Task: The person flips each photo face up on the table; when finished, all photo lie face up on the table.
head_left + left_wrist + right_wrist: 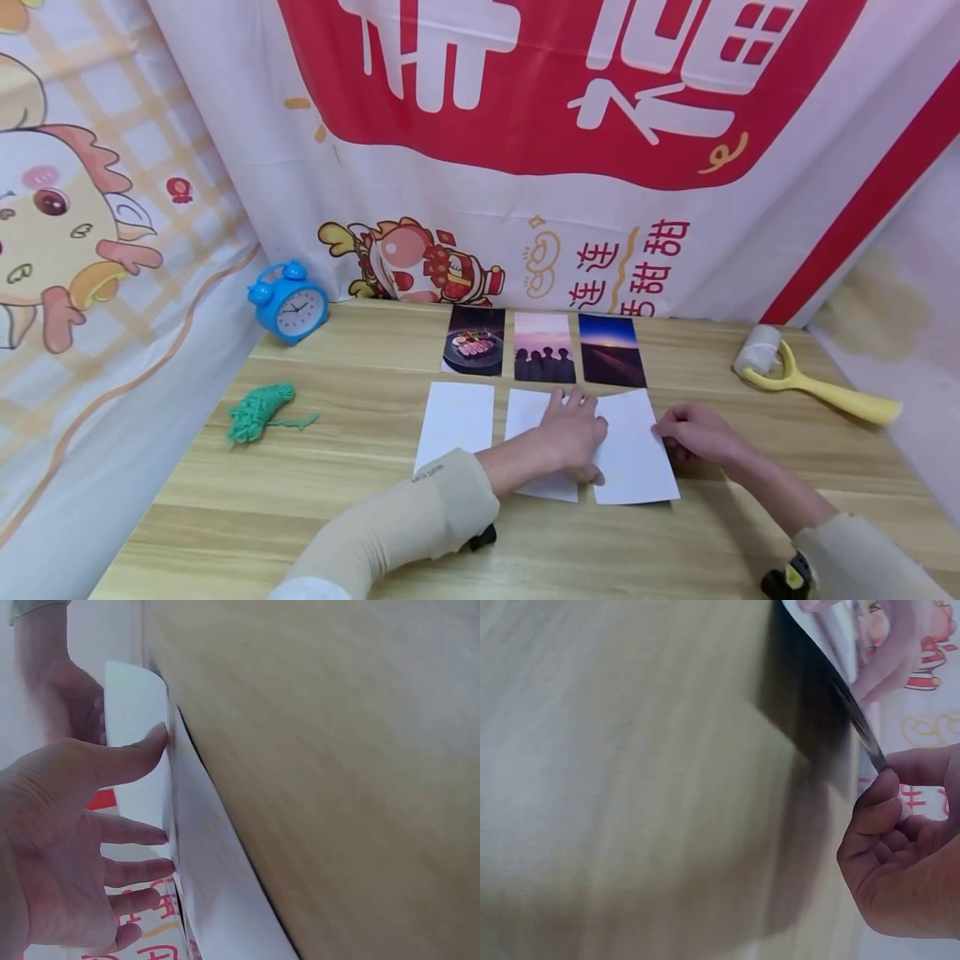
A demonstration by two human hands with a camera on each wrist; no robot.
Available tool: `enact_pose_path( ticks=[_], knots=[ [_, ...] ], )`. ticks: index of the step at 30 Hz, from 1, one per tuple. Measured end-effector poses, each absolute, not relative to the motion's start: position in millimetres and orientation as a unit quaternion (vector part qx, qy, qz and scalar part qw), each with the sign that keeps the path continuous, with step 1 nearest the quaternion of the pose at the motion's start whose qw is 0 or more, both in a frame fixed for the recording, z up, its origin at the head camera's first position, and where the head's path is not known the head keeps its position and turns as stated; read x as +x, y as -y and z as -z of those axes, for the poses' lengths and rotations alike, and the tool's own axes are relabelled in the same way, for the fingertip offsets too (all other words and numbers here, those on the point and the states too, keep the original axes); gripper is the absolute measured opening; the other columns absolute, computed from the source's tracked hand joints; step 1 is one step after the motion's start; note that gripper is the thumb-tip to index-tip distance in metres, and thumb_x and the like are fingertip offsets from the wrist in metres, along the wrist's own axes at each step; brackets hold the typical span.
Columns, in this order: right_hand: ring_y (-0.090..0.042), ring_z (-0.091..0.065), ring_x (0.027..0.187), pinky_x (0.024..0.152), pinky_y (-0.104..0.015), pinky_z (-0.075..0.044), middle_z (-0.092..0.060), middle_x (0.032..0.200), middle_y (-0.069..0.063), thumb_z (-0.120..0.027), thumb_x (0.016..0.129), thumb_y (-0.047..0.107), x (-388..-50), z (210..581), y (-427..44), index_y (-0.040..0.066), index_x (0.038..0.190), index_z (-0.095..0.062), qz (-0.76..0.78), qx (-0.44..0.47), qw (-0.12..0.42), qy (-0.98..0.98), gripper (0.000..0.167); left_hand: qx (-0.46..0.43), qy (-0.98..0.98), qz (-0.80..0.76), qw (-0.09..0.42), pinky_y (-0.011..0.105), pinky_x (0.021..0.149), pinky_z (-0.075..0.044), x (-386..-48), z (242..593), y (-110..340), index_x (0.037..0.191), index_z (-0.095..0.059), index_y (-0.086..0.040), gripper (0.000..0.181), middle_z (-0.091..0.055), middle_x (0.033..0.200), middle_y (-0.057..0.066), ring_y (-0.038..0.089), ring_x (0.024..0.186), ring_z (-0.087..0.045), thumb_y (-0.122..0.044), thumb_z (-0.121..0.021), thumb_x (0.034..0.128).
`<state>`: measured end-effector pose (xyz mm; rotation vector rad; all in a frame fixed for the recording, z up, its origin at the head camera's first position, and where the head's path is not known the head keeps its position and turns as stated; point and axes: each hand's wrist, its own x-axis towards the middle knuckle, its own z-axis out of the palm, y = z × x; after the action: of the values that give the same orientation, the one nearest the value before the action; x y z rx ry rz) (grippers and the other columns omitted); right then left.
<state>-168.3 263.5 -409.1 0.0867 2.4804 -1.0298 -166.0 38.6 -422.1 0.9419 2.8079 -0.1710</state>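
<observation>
My right hand [697, 435] pinches the right edge of a white-backed photo card [636, 458]. That card is tilted up off the table, and its dark underside shows in the right wrist view. My left hand [576, 432] spreads its fingers over the card's left edge and the middle white card [528, 410], partly hiding both. In the left wrist view the left thumb and fingertips [156, 742] touch the cards. Another white card [455, 423] lies flat to the left. Behind are a food photo [472, 346], a silhouette photo [544, 350] and a sunset photo [611, 350].
A blue alarm clock [292, 304] stands at the table's back left, with a bundle of green yarn [258, 412] in front. At right lies a yellow-handled lint roller [825, 392]. Printed cloth [465, 192] hangs right behind the table [360, 500].
</observation>
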Motion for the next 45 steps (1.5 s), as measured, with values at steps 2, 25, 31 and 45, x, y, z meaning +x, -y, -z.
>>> enact_pose_path(
  ticks=[2,25,31,45],
  knots=[
    [-0.013,-0.05,0.062,0.054,-0.026,-0.041,-0.05,0.066,0.002,-0.059,0.101,0.024,-168.9,402.5,-263.0,0.006,0.084,-0.06,0.386,0.019,0.23,-0.893,0.025,0.318,-0.944,0.043,0.08,0.04,0.11,-0.035,-166.3,419.5,-39.6,0.122,-0.069,-0.03,0.058,-0.059,0.136,-0.004,0.02,0.136,-0.043,-0.07,-0.077,0.08],
    [-0.012,-0.049,0.057,0.051,-0.025,-0.037,-0.055,0.059,0.005,-0.072,0.09,0.025,-158.0,342.3,-203.5,0.01,0.068,-0.063,0.262,-0.099,0.04,-0.959,0.028,0.014,-0.728,-0.645,0.233,0.019,0.048,-0.054,-177.4,373.2,-35.7,0.078,-0.079,0.0,0.029,-0.07,0.06,0.003,0.008,0.049,-0.063,-0.024,-0.074,0.0953],
    [-0.011,-0.051,0.057,0.05,-0.024,-0.039,-0.061,0.062,0.003,-0.073,0.086,0.018,-156.0,345.3,-197.1,0.009,0.07,-0.069,0.266,-0.106,0.044,-0.957,0.019,0.0,-0.711,-0.66,0.245,0.016,0.045,-0.052,-178.8,381.1,-31.9,0.076,-0.079,-0.002,0.029,-0.068,0.057,0.001,0.006,0.047,-0.062,-0.025,-0.078,0.0927],
    [-0.013,-0.056,0.06,0.052,-0.026,-0.044,-0.064,0.068,-0.001,-0.073,0.093,0.023,-151.0,344.9,-196.0,0.008,0.08,-0.069,0.275,-0.118,0.061,-0.952,0.02,0.032,-0.803,-0.569,0.174,0.023,0.052,-0.054,-179.2,380.0,-29.9,0.067,-0.077,-0.005,0.023,-0.065,0.053,0.0,0.009,0.048,-0.059,-0.004,-0.07,0.088]
  ],
)
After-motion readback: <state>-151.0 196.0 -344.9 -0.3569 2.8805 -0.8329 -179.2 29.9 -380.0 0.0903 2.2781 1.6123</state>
